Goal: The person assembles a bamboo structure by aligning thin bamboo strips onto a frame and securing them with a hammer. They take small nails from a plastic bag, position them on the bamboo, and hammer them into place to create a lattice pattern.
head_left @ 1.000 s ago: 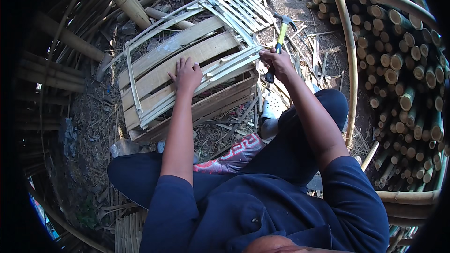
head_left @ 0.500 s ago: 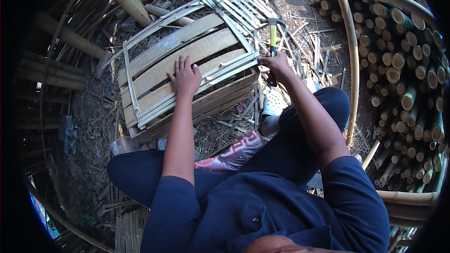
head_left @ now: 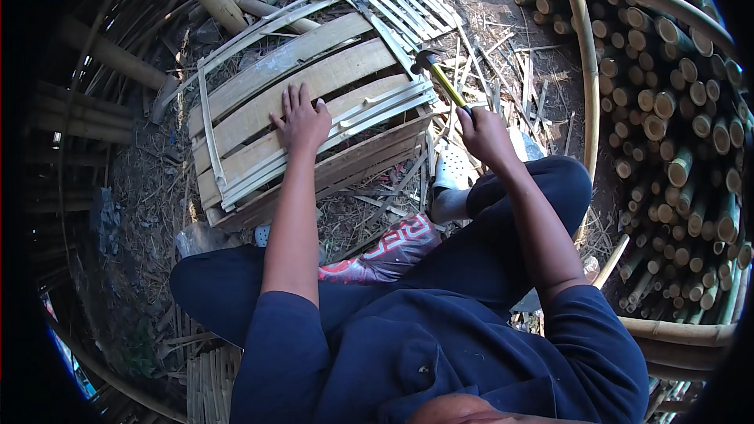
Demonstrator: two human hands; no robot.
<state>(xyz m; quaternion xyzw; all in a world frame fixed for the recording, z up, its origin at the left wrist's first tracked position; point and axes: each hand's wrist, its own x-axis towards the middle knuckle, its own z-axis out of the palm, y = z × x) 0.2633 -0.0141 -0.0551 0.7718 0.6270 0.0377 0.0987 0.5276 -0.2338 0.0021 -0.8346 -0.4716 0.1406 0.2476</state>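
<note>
Right hand (head_left: pixel 484 135) grasped claw hammer (head_left: pixel 448 86); left hand (head_left: pixel 305 119) rested unclenched; at eleven o'clock bamboo frame (head_left: pixel 393 104) lay outlined, middle uncrossed.

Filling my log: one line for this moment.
left hand: spread on slatted wooden crate | right hand: gripping claw hammer near crate's right end

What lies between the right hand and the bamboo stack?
Head view: ground with loose strips, then a pole, between the right hand and the stack.

Strips (head_left: pixel 397 104) on crate (head_left: pixel 338 72), lattice (head_left: pixel 408 1) behind it, hammer (head_left: pixel 448 86) at its right, bamboo poles (head_left: pixel 679 165) farther right
</note>
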